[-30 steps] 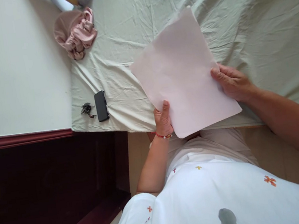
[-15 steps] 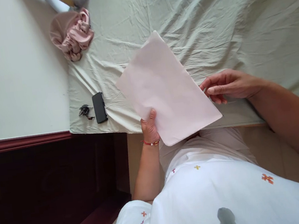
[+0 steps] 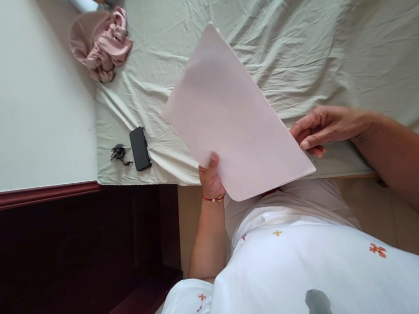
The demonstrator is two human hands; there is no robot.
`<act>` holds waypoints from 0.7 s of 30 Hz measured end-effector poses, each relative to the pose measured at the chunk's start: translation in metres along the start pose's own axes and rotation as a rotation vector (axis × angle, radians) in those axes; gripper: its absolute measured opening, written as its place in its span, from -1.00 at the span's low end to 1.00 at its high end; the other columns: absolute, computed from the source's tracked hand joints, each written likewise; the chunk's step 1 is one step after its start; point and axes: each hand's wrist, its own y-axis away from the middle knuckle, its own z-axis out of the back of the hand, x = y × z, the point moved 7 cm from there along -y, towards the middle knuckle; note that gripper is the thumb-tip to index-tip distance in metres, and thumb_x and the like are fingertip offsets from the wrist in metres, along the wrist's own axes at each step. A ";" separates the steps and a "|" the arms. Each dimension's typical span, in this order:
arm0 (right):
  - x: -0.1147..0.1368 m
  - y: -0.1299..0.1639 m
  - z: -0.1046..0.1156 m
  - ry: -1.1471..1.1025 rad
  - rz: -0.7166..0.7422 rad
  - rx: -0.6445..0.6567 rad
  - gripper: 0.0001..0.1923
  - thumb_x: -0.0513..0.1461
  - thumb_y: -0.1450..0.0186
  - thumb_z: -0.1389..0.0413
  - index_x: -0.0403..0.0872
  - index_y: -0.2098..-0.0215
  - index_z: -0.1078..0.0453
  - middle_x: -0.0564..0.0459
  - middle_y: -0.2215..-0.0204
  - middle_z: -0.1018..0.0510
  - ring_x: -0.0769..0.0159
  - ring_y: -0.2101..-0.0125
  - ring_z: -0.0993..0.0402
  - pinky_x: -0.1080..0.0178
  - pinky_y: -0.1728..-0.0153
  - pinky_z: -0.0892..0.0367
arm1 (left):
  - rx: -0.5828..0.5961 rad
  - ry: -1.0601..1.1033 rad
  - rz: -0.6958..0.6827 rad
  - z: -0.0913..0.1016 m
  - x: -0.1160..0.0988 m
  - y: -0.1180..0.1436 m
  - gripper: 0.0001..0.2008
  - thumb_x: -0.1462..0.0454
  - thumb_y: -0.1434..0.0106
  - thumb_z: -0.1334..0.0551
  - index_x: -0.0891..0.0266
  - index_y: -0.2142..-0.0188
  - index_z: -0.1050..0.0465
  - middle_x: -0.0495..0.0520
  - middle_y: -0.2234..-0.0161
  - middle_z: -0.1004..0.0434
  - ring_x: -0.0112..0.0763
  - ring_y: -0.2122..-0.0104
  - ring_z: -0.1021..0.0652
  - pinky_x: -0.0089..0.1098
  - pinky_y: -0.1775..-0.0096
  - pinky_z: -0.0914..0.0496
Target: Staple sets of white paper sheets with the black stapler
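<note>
A pale pink sheet of paper (image 3: 229, 118) is held tilted above the near edge of a bed covered by a wrinkled light green sheet (image 3: 332, 32). My left hand (image 3: 210, 177) grips the paper's lower left edge, thumb on top; a red bracelet circles that wrist. At the paper's right edge is my right hand (image 3: 323, 129), fingers curled with their tips touching it or just behind it. Whether that hand grips the paper is unclear.
A black phone (image 3: 140, 148) and a small bunch of keys (image 3: 119, 153) lie near the bed's left corner. A crumpled pink cloth (image 3: 104, 44) sits at the far left by the white wall. Dark red wooden furniture (image 3: 72, 257) stands at the lower left.
My right hand let go of the paper's right edge, pulled away, then returned to that edge. The paper swung left and tilted up in my left hand.
</note>
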 end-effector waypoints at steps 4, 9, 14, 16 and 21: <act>0.003 0.000 -0.005 -0.002 0.032 0.046 -0.61 -0.08 -0.35 -0.39 -0.17 -0.03 -0.58 0.11 0.46 -0.62 0.48 0.55 -0.50 0.39 0.50 -0.40 | 0.016 -0.009 0.007 0.000 0.001 -0.001 -0.45 -0.03 0.11 -0.67 0.08 0.15 -0.72 0.05 0.12 -0.81 -0.11 -0.24 -0.63 -0.17 -0.29 -0.51; 0.006 -0.001 -0.008 0.021 0.071 0.072 -0.66 -0.10 -0.38 -0.36 -0.18 0.01 -0.59 0.12 0.50 -0.60 0.50 0.57 -0.48 0.42 0.50 -0.41 | 0.036 -0.029 0.013 0.000 0.002 -0.001 -0.40 -0.05 0.08 -0.65 0.09 0.07 -0.70 0.08 0.06 -0.80 -0.09 -0.33 -0.56 -0.14 -0.33 -0.49; 0.000 -0.004 -0.007 0.065 0.054 0.094 -0.61 -0.09 -0.40 -0.35 -0.21 -0.05 -0.58 0.09 0.51 -0.61 0.49 0.55 -0.49 0.42 0.46 -0.42 | 0.014 -0.055 -0.006 -0.002 0.000 0.000 -0.46 -0.08 0.03 -0.63 0.08 0.12 -0.71 0.07 0.06 -0.80 -0.07 -0.33 -0.56 -0.15 -0.31 -0.52; -0.001 -0.004 -0.006 0.101 0.047 0.113 -0.60 -0.06 -0.41 -0.33 -0.21 -0.04 -0.59 0.08 0.51 -0.61 0.48 0.52 -0.49 0.42 0.45 -0.42 | 0.016 -0.068 0.002 -0.005 -0.001 0.000 -0.50 -0.08 0.02 -0.63 0.10 0.17 -0.71 0.06 0.07 -0.80 -0.09 -0.26 -0.62 -0.18 -0.29 -0.54; 0.011 0.000 0.001 0.156 0.130 0.009 -0.54 0.03 -0.45 -0.26 -0.20 -0.05 -0.58 0.09 0.48 -0.56 0.50 0.51 -0.42 0.42 0.51 -0.34 | 0.071 -0.112 0.057 -0.014 -0.003 0.008 -0.48 -0.05 0.00 -0.64 0.16 0.13 -0.73 0.10 0.08 -0.81 -0.15 -0.04 -0.75 -0.20 -0.21 -0.59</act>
